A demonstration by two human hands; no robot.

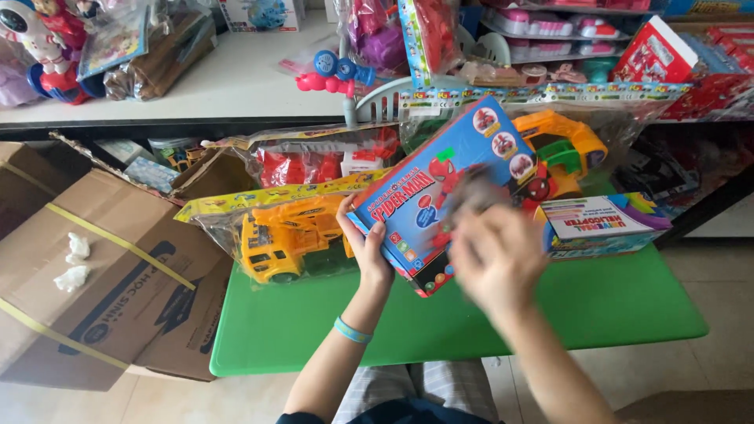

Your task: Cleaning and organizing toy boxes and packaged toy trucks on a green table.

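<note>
My left hand grips the lower left edge of a flat blue toy box printed with a red superhero figure, holding it tilted above the green table. A light blue band circles that wrist. My right hand is blurred in front of the box's lower right part; whether it touches the box is unclear. A bagged yellow toy truck lies just left of the box.
Behind the box sits a second bagged yellow vehicle and a small colourful helicopter box. A large cardboard carton stands at the left. Shelves of packaged toys fill the back.
</note>
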